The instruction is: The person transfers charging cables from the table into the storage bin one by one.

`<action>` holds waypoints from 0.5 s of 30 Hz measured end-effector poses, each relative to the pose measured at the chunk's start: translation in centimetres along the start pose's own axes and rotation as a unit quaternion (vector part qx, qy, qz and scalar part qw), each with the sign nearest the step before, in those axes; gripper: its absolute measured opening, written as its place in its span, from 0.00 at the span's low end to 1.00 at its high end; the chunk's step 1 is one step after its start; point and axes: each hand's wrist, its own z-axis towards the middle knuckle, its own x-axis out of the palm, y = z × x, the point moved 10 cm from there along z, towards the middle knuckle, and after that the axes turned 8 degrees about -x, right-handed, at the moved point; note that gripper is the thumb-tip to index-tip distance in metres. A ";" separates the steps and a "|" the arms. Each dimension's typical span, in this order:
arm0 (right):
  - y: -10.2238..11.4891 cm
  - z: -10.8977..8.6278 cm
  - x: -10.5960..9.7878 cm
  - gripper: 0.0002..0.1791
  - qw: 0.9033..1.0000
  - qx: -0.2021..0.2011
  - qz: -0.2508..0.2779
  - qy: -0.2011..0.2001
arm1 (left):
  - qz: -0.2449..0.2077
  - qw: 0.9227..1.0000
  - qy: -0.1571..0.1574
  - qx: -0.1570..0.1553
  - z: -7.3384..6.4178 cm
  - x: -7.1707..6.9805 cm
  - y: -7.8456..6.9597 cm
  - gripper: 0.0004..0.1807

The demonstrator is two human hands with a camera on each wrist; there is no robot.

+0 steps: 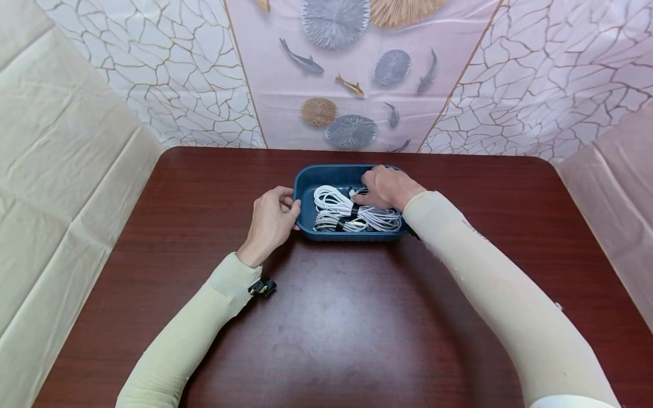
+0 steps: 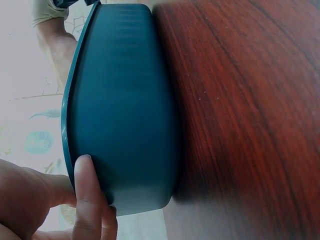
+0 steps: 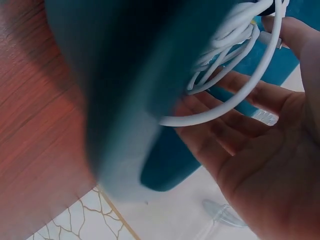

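A dark blue plastic bin [image 1: 306,180] stands on the table with several coiled cables inside. My left hand [image 1: 274,220] holds its left end at the rim; in the left wrist view, fingers [image 2: 87,182] lie against the outer wall. My right hand [image 1: 388,187] reaches over the far right rim into the bin. In the right wrist view its fingers go behind a coiled white cable [image 3: 257,75], with the thumb on the other side near a plug. Another white cable bundle [image 1: 331,199] with a black strap and a greyish bundle [image 1: 326,222] lie beside it.
The dark red-brown wooden table [image 1: 326,317] extends around the bin. Patterned cloth [image 1: 336,85] hangs behind the far edge, and pale cloth [image 1: 56,170] hangs at the left side. A small black device [image 1: 262,287] sits on the left wrist.
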 end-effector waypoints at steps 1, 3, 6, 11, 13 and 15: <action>0.0 -0.1 0.0 0.30 1.000 0.001 -0.001 0.002 | 0.000 1.000 0.000 0.000 0.0 0.0 0.0 0.18; -0.1 -0.2 0.1 0.33 1.000 0.001 0.002 0.006 | -0.001 1.000 0.000 -0.001 0.1 0.0 -0.1 0.18; 0.0 -0.3 0.0 0.36 1.000 -0.001 0.003 0.006 | -0.002 1.000 -0.002 -0.002 0.2 0.0 0.0 0.18; 0.2 -0.4 0.0 0.36 1.000 -0.005 0.004 0.000 | -0.004 1.000 0.001 -0.004 0.1 0.1 0.1 0.18; 0.3 -0.4 0.0 0.35 1.000 -0.007 0.003 -0.002 | -0.005 1.000 0.001 -0.005 0.1 0.1 0.2 0.18; 0.5 -0.4 -0.1 0.34 1.000 -0.009 -0.002 -0.006 | -0.005 1.000 -0.001 -0.006 0.1 -0.1 0.2 0.18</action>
